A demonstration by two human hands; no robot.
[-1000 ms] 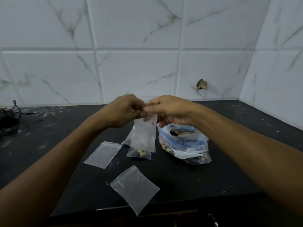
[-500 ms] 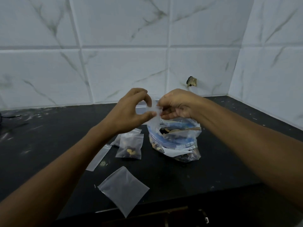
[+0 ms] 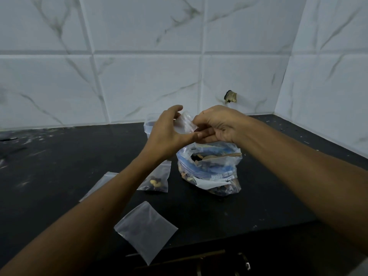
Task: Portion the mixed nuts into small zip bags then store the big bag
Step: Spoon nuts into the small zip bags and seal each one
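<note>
Both hands are raised over the black counter (image 3: 59, 156), working a small clear zip bag (image 3: 186, 122) between them. The left hand (image 3: 169, 134) has its fingers curved round the bag's left side, thumb stretched toward the other hand. The right hand (image 3: 217, 124) has its fingers curled in, pinching the bag's right edge — exactly where the fingertips meet the plastic I cannot tell, since the film is nearly invisible against the tiles (image 3: 139, 80).

Right beneath the hands sits the big bag (image 3: 211, 170) of mixed nuts, mouth open and slumped, a white label low on its front. Just left of it, partly behind the left forearm, rests a filled bag (image 3: 157, 180) with a few nuts showing at the bottom. Further left a flat bag (image 3: 99, 184) lies on the counter, also half hidden by the arm. Nearer the front edge lies another flat bag (image 3: 145, 230), turned cornerwise — well apart from the rest.
</note>
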